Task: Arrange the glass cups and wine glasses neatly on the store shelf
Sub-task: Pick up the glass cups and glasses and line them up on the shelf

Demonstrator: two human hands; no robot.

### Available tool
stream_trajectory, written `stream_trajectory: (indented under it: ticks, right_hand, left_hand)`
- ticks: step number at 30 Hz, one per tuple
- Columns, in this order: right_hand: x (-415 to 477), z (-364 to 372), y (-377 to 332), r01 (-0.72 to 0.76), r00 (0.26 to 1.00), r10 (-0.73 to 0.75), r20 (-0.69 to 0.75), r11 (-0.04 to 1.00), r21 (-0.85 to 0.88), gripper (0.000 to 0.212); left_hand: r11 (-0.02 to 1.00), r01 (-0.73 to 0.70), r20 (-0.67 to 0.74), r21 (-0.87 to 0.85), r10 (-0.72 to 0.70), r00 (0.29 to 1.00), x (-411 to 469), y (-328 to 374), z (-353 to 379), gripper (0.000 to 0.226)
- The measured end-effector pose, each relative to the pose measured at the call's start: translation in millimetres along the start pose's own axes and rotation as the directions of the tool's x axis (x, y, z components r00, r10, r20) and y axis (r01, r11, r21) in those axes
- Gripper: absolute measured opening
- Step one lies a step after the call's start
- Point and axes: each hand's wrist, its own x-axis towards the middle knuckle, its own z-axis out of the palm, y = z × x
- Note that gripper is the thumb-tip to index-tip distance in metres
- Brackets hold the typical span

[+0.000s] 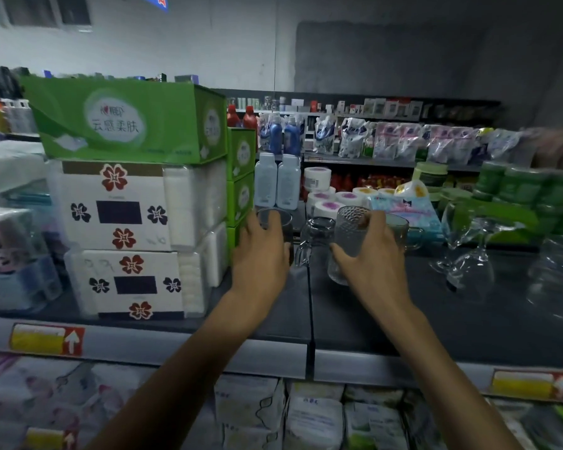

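Head view: a dark shelf (403,319) is seen across the middle of the frame, with both arms reaching in from the bottom edge. The left hand (260,251) is wrapped around a plain glass cup (275,222) at centre, fingers curled on its side, just right of the stacked tissue packs (127,238) and the green box (124,120) at upper left. The right hand (371,258) is closed around a textured glass (350,235), which is held tilted above the shelf. Between the two hands a glass mug (316,235) is seen, apparently upside down on the shelf. Behind the right hand another mug (403,232) is partly hidden. At centre right, blurred wine glasses (468,251) are seen; their exact pose cannot be told.
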Motion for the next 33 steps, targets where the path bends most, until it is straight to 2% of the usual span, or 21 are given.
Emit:
stream_trajectory:
  ticks: [4,10,13,16,19,22,24,28,33]
  right_hand:
    - [-4,2,-3,-0.008,0.998,0.010,-0.061,1.000,0.022,0.057]
    - [-11,2,-4,-0.008,0.996,0.016,-0.084,0.996,0.088,0.055]
    - [-18,-4,-1,-0.023,0.995,0.042,-0.094,0.980,0.199,0.054]
    - [-32,-16,0,-0.052,0.987,0.100,-0.125,0.938,0.343,0.054]
    - [-52,-35,-9,-0.039,0.968,0.156,-0.194,0.865,0.500,0.062]
    - [-78,-54,-21,-0.028,0.953,0.222,-0.205,0.739,0.673,0.091]
    - [-98,-68,-23,-0.042,0.939,0.282,-0.197,0.662,0.749,0.098]
    - [-141,-97,-15,-0.087,0.898,0.412,-0.153,0.509,0.857,0.083]
    - [-191,-146,18,-0.136,0.820,0.530,-0.215,0.545,0.827,0.065]
  left_hand:
    - [0.995,0.012,-0.033,-0.098,-0.015,0.999,-5,1,2,0.047]
    - [0.954,0.069,-0.063,-0.292,-0.091,0.994,-13,-1,7,0.033]
    - [0.917,0.046,-0.115,-0.397,-0.099,0.988,-20,-2,3,0.036]
    - [0.830,0.000,-0.185,-0.558,-0.124,0.975,-37,-2,-12,0.038]
    - [0.659,-0.019,-0.179,-0.752,-0.177,0.968,-56,-1,-34,0.034]
    - [0.449,-0.005,-0.085,-0.894,-0.158,0.984,-78,4,-59,0.027]
    - [0.311,0.000,-0.045,-0.950,-0.136,0.990,-93,7,-68,0.027]
    - [-0.032,0.068,0.070,-0.997,-0.075,0.995,-121,23,-65,0.032]
    - [-0.226,0.240,0.238,-0.944,0.038,0.971,-159,77,-52,0.074]
